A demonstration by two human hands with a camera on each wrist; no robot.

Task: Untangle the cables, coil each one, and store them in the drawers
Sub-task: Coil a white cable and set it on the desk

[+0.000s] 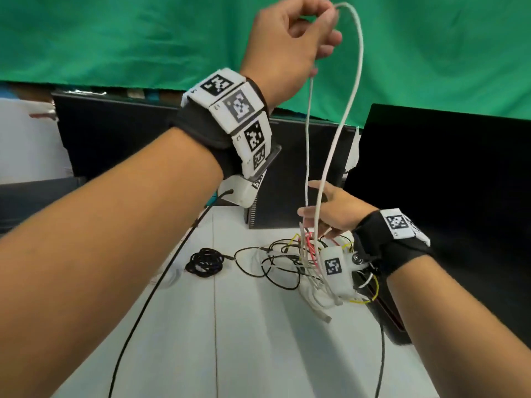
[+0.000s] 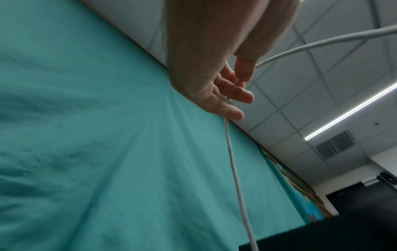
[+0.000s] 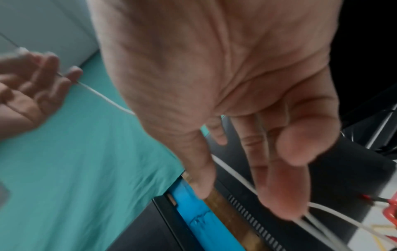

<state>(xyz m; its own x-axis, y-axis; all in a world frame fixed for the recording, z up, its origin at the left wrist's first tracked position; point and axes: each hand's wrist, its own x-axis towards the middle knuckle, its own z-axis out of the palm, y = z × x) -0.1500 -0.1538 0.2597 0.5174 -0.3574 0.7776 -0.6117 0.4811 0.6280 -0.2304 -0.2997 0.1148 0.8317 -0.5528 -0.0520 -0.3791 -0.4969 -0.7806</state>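
My left hand [image 1: 330,15] is raised high in front of the green cloth and pinches a white cable [image 1: 355,81] at the top of a long loop. Both strands hang down to my right hand [image 1: 313,209], held low above the table. In the right wrist view the thumb [image 3: 300,141] presses the white strands [image 3: 236,176] against the nearly straight fingers. Under that hand lies a tangle of black, yellow, red and white cables [image 1: 287,259]. In the left wrist view the white cable [image 2: 234,169] drops from the left hand [image 2: 238,88].
A coiled black cable [image 1: 205,261] lies on the white table [image 1: 258,340], left of the tangle. A thin black lead [image 1: 143,305] runs from my left wrist camera toward me. Black units stand at the back [image 1: 115,139] and at the right [image 1: 445,196].
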